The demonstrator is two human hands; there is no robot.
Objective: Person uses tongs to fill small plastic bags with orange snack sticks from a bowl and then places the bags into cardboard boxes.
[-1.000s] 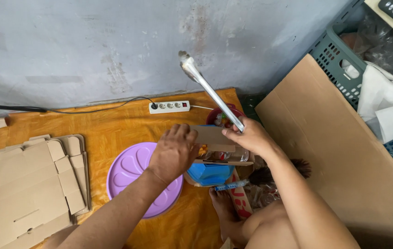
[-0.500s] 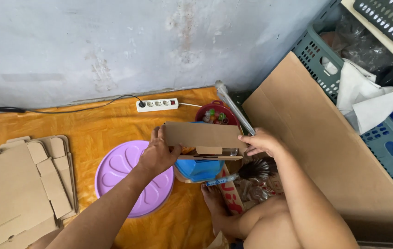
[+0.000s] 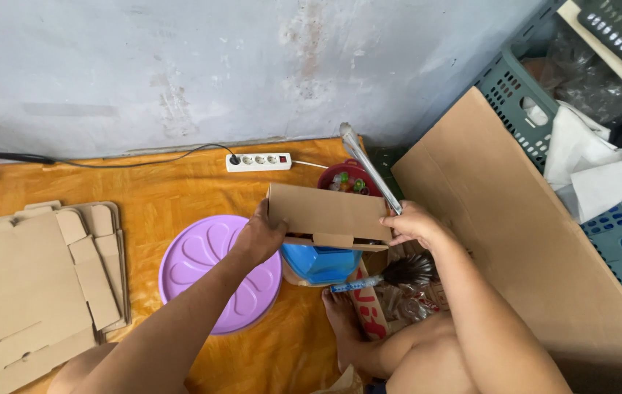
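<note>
I hold a small brown cardboard box (image 3: 325,213) up in front of me by its two ends. My left hand (image 3: 260,237) grips its left end. My right hand (image 3: 409,222) grips its right end and also pinches metal tongs (image 3: 366,164) that slant up toward the wall. Under the box sits a blue plastic container (image 3: 320,263). A red bowl (image 3: 347,177) with small coloured pieces stands just behind the box.
A purple round lid (image 3: 205,270) lies on the orange cloth (image 3: 143,190). Flat cardboard blanks (image 3: 26,284) are stacked at left. A white power strip (image 3: 258,162) lies by the wall. A large cardboard sheet (image 3: 515,241) and green crates (image 3: 515,95) stand at right.
The box has turned from a tilted hold to level between both hands. The tongs swung from steeply raised to lying along my right hand.
</note>
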